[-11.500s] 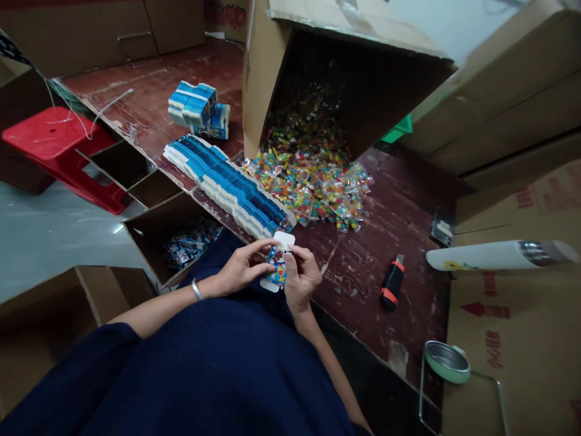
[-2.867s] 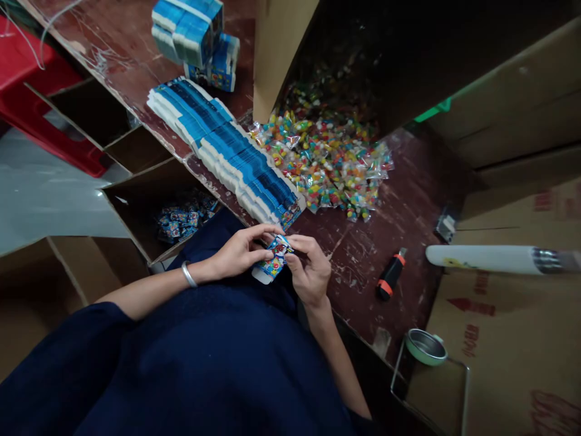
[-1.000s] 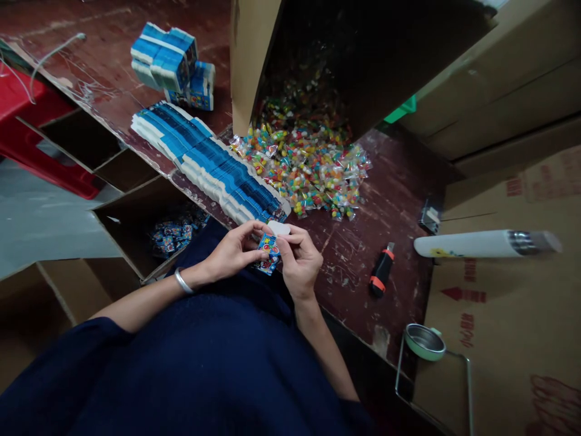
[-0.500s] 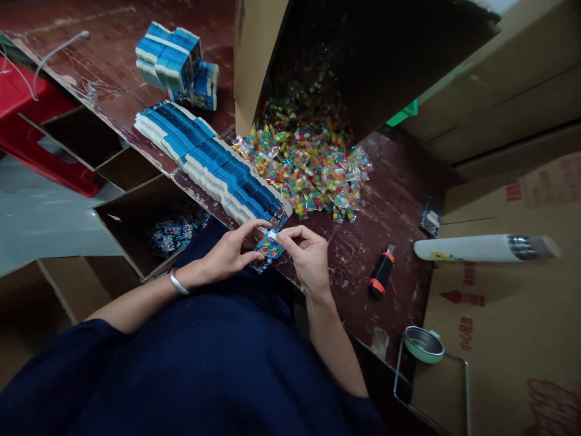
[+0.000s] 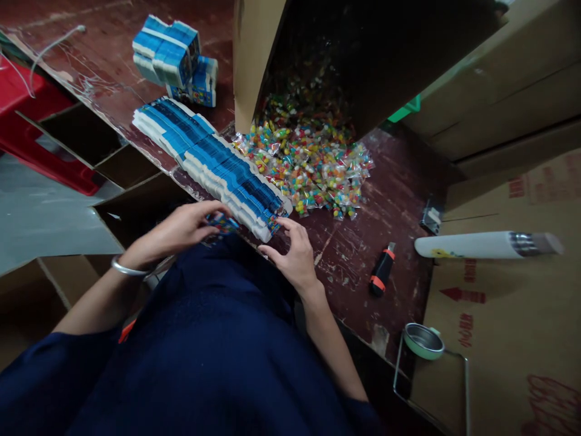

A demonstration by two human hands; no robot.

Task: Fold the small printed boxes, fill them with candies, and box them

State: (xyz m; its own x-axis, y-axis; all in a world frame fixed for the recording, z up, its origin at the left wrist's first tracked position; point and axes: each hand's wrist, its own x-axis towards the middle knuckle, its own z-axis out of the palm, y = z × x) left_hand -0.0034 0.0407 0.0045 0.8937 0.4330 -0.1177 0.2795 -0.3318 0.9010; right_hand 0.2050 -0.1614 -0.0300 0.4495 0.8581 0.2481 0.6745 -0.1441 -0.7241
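Note:
My left hand (image 5: 186,225) grips a small blue printed carton (image 5: 223,224), blurred by motion, past the table's front edge and above an open cardboard box (image 5: 122,209). My right hand (image 5: 296,257) is at the near end of a long row of flat blue and white cartons (image 5: 213,166). Its thumb and fingers are apart, and the index fingertip is at the end carton; whether it touches is unclear. Behind the row, clear bags of colourful candies (image 5: 313,163) spill from a large tipped cardboard box (image 5: 256,66).
Strapped bundles of blue cartons (image 5: 166,51) lie at the back left of the dark red table (image 5: 349,260). A box cutter (image 5: 382,270), a white bottle (image 5: 467,245) and a metal cup (image 5: 423,342) are on the right. A red stool (image 5: 40,133) stands at left.
My left hand has moved left, carrying the small carton away from my right hand. My right hand has let go of it, and its fingers have spread near the row's end.

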